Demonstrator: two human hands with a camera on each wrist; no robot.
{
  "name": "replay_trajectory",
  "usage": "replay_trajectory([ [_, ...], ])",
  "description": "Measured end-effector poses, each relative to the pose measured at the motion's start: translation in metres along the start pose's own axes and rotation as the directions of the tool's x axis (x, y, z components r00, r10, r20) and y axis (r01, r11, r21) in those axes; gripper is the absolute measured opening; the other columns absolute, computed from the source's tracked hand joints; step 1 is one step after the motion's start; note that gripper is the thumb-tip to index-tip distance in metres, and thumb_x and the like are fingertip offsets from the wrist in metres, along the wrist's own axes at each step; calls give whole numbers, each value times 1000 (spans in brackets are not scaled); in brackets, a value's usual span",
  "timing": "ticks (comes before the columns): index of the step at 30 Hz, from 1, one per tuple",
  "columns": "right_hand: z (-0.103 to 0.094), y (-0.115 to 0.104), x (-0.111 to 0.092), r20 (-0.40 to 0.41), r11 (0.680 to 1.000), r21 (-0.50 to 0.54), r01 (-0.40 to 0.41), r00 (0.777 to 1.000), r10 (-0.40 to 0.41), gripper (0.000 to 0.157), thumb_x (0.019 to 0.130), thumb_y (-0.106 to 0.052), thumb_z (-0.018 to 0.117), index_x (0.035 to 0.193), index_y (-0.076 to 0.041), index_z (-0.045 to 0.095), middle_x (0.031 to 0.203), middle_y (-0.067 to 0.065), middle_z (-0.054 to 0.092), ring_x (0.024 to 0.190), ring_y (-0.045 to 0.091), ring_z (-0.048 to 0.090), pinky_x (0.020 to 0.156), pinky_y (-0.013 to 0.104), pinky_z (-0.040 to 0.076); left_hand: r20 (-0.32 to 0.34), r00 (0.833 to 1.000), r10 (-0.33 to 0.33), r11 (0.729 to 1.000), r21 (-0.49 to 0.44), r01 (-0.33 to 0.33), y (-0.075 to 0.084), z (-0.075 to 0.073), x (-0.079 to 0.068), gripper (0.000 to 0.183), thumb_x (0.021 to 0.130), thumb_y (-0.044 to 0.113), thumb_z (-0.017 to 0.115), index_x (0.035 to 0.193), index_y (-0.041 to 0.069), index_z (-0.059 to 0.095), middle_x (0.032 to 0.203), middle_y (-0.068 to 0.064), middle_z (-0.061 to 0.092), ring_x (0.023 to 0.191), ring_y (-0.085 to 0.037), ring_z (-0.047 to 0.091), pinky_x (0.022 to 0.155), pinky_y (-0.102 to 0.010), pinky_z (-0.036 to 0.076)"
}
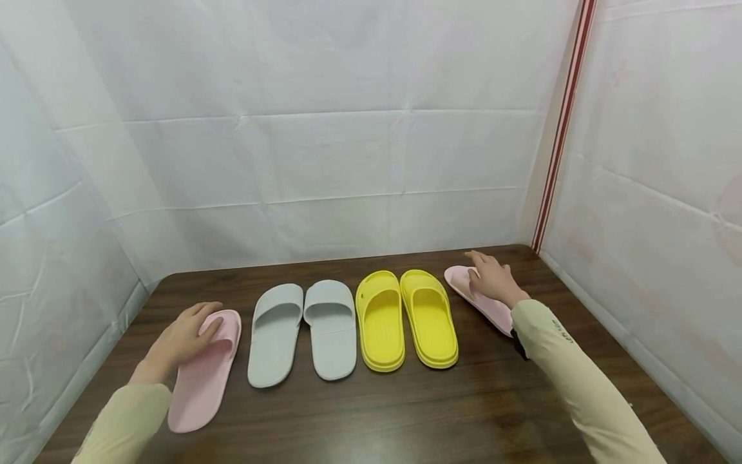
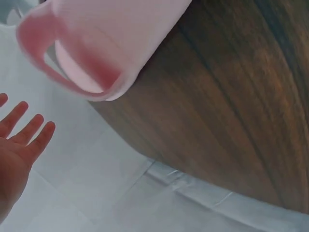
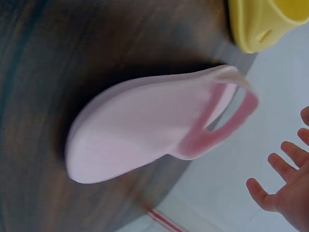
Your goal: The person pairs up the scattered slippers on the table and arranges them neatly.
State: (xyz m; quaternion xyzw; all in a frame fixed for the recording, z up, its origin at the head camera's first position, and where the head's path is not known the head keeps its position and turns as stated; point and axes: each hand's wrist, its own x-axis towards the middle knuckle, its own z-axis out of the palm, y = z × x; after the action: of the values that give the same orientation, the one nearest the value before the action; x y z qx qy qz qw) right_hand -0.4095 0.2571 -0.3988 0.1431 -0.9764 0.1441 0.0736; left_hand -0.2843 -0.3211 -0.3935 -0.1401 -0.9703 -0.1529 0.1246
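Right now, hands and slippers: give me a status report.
Left hand, fingers spread, at left pink slipper. Right hand, fingers spread, at right pink slipper. Grey slippers and yellow slippers between the pink ones.

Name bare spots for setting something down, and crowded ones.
Free: the near middle of the table, between the sleeves; also the far right corner, past the right hand. Crowded: behind it, gray slippers and yellow slippers side by side.
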Motion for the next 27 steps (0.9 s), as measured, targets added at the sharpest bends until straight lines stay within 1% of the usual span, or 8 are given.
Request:
replay_trajectory([
  [5, 9, 10, -1, 70, 999, -25, -27, 997, 28, 48, 95, -24, 33, 140, -9, 25, 146, 19, 20, 130, 42, 24, 92, 73, 15, 68, 996, -50, 999, 7, 50, -5, 5, 2, 45, 95, 32, 38, 127, 1, 40, 128, -29, 40, 115, -50, 37, 88, -61, 33],
  [9, 14, 12, -4, 120, 997, -67, -25, 992, 33, 46, 96, -25, 30, 139, -9, 28, 146, 20, 20, 130, 44, 24, 92, 72, 16, 98, 993, -60, 998, 39, 56, -8, 10, 2, 50, 94, 35, 38, 129, 0, 39, 130, -30, 37, 115, -52, 37, 87, -61, 34],
  [13, 16, 12, -9, 153, 996, -77, -37, 987, 49, 45, 96, -26, 27, 138, -10, 31, 144, 23, 23, 128, 45, 25, 92, 72, 16, 140, 987, -80, 996, 60, 72, -11, 15, 0, 52, 94, 38, 36, 131, 2, 39, 132, -31, 35, 115, -54, 36, 83, -63, 35],
  [16, 18, 13, -12, 156, 996, -70, -47, 986, 58, 43, 96, -26, 30, 137, -12, 33, 142, 25, 26, 127, 46, 26, 92, 73, 16, 175, 980, -98, 994, 62, 88, -12, 17, -1, 53, 94, 41, 34, 132, 3, 37, 133, -31, 34, 116, -54, 36, 83, -64, 35],
  [20, 22, 16, -12, 148, 997, -72, -28, 988, 38, 41, 95, -26, 37, 133, -10, 34, 139, 25, 32, 126, 45, 30, 92, 72, 18, 204, 974, -97, 995, 49, 88, -12, 18, -1, 58, 92, 44, 37, 133, 3, 36, 133, -30, 34, 115, -52, 38, 84, -62, 36],
  [24, 23, 16, -11, 136, 997, -76, -10, 990, 20, 39, 94, -30, 41, 125, -7, 38, 131, 20, 43, 121, 41, 39, 91, 69, 23, 206, 976, -74, 997, 40, 68, -11, 18, -2, 61, 90, 45, 42, 132, 1, 38, 132, -31, 36, 115, -51, 40, 86, -60, 36],
  [27, 23, 16, -12, 108, 995, -101, 7, 994, 4, 36, 93, -32, 42, 118, -6, 41, 123, 18, 50, 113, 41, 45, 87, 66, 29, 191, 979, -65, 998, 36, 60, -10, 18, -3, 61, 89, 44, 45, 130, 0, 39, 131, -31, 38, 114, -50, 42, 87, -59, 36],
])
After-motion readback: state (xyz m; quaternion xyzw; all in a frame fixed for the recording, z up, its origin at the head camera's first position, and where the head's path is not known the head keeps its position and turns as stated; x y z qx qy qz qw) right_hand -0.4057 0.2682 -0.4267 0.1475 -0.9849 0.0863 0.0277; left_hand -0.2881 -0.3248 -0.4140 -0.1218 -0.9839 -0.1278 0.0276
